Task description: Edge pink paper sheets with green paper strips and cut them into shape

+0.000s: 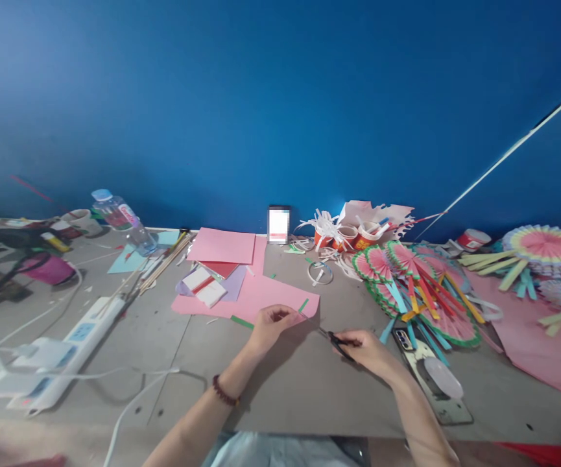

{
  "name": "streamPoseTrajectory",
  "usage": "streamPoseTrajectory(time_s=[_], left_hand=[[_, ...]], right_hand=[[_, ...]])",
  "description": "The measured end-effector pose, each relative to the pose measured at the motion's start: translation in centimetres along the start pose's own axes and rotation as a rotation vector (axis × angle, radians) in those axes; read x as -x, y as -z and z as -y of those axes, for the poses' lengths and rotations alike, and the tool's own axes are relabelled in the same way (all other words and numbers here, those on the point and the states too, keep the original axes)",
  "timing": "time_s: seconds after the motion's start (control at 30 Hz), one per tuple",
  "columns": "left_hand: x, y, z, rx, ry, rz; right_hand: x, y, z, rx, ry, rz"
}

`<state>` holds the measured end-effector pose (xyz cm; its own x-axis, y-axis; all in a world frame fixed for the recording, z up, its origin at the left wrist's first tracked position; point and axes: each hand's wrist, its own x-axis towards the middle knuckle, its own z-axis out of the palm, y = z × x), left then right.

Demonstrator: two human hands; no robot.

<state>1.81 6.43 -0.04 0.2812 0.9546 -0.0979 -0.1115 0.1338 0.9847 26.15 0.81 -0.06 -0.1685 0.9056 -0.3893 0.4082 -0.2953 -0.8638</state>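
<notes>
My left hand (273,324) is closed in a pinch over the front edge of the pink paper (280,288). A narrow green paper strip (303,305) sticks out at its fingertips. Another length of green paper (242,322) shows to the left of the hand; whether both are one piece is unclear. In my right hand (362,349) is a pair of scissors (338,344) with black handles, fingers wrapped around them. The blades point left toward the strip and look thin and blurred. How far they are parted cannot be made out.
Pleated paper fans (411,266) with coloured strips lie right, near a phone (436,383). Red cups (346,237) with paper scraps stand by the wall. A roll of tape (320,273) lies ahead. To the left are a power strip (78,344), cables and a tilted bottle (127,217).
</notes>
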Motion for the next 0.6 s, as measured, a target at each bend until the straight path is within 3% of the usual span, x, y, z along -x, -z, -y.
streamPoseTrajectory(time_s=[0.17,0.43,0.6], left_hand=[[0.0,0.1,0.0,-0.011,0.017,-0.004],[-0.1,0.3,0.6,-0.011,0.017,-0.002],[-0.1,0.3,0.5,-0.020,0.016,-0.003]], right_hand=[[-0.2,-0.2,-0.1,-0.011,-0.037,0.005],[0.3,-0.2,1.9,0.006,-0.058,0.021],[0.0,-0.2,0.8,0.012,-0.055,-0.023]])
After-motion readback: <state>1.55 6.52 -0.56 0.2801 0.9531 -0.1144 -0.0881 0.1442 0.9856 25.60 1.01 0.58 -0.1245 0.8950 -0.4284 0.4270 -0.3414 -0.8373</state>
